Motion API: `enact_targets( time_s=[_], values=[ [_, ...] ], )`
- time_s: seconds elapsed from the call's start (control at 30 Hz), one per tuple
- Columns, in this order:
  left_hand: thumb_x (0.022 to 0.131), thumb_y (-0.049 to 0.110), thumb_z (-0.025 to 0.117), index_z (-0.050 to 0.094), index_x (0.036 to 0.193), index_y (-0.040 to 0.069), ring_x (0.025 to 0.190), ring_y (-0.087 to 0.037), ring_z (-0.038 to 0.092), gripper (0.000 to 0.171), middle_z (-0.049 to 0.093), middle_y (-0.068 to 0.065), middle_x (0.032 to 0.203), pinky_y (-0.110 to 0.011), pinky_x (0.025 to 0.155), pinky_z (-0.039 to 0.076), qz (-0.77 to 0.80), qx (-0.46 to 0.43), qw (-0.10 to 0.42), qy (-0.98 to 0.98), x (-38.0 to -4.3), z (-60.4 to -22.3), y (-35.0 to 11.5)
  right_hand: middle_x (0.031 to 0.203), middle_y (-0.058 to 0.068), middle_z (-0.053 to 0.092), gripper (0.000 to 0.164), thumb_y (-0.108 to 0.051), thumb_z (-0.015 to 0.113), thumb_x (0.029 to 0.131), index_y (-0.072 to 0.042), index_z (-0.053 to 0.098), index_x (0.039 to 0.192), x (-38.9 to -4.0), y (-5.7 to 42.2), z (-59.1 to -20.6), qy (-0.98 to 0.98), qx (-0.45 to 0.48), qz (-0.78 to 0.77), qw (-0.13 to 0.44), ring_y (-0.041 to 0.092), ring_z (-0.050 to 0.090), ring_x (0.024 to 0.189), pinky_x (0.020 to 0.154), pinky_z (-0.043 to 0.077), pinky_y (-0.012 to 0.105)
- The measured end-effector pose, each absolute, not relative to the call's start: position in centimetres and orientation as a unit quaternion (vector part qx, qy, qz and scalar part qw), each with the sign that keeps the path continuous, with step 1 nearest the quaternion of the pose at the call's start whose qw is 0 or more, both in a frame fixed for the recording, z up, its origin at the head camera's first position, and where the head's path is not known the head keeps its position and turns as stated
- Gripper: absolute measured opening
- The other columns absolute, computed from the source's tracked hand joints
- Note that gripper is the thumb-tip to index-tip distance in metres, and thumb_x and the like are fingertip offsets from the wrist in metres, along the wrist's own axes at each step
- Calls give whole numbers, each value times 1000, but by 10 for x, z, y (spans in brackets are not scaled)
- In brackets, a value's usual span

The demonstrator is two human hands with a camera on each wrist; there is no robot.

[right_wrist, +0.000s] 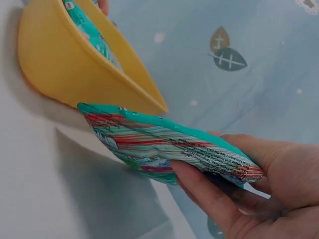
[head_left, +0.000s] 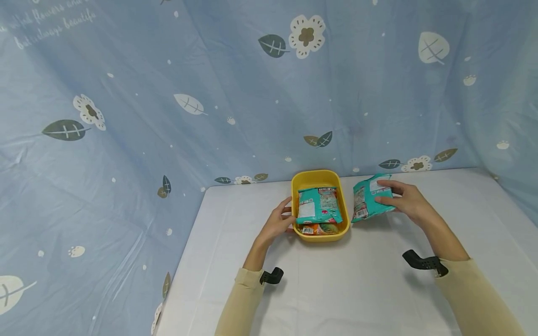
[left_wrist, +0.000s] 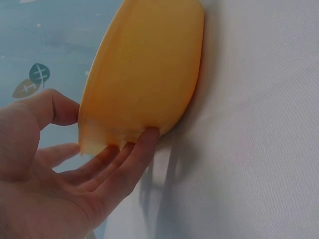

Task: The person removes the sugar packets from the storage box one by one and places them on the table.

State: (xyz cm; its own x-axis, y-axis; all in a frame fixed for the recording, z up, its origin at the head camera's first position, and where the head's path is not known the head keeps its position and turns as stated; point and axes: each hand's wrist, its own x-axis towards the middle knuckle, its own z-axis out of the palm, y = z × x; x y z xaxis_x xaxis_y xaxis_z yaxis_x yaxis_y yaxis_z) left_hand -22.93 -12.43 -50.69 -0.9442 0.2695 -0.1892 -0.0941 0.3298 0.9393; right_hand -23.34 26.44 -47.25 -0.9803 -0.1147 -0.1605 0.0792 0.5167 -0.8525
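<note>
A yellow plastic bin (head_left: 318,238) stands on the white table near the back curtain. My left hand (head_left: 277,221) holds it by its left side, thumb at the rim and fingers against the outer wall (left_wrist: 144,64). Inside the bin lies a teal food packet (head_left: 318,205), on top of an orange packet (head_left: 321,229). To the right of the bin, my right hand (head_left: 407,200) grips another teal food packet (head_left: 370,198) by its right end. In the right wrist view this packet (right_wrist: 159,142) is tilted edge-on, its near corner overlapping the bin's wall.
White cloth covers the table (head_left: 336,289). A blue curtain (head_left: 252,93) with leaves and flowers hangs right behind the bin and along the left side. A pinkish thing shows partly between the left hand and the bin.
</note>
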Motion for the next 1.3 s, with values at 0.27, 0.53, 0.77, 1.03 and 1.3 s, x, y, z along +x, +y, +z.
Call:
enact_targets(
  time_s=[0.27,0.53,0.77,1.03,1.3],
  values=[
    [93,9,56,29,155,23,118,-31,60,69,49,-19,139,-39,76,63,577,56,157,800,-230,-510,-125,151,34,34,80,-47,69,87,-9,38,150,-231,269,-481,867,-5,-488,102,-3,56,86,72,55,29],
    [93,9,56,29,155,24,117,-31,60,69,49,-18,139,-40,77,63,578,54,158,799,-229,-510,-125,151,36,31,76,-42,69,90,-6,38,150,-226,275,-491,867,-13,-488,98,30,59,114,71,52,18],
    [94,12,57,29,155,26,117,-29,61,69,50,-16,139,-36,74,63,571,50,158,804,-229,-509,-124,153,34,30,76,-41,68,90,-5,38,150,-226,279,-501,871,-12,-482,94,53,31,138,76,44,11],
    [93,13,58,29,154,27,116,-28,61,69,50,-15,139,-35,74,63,570,47,160,805,-231,-511,-124,154,34,28,73,-36,67,92,-3,38,149,-226,280,-510,868,-7,-488,90,55,26,139,99,48,50],
    [94,12,57,30,154,29,117,-28,61,68,50,-16,139,-34,74,63,572,47,157,804,-231,-511,-124,152,35,28,72,-36,67,92,-2,38,148,-226,281,-519,876,3,-475,84,57,26,138,104,38,67]
  ],
)
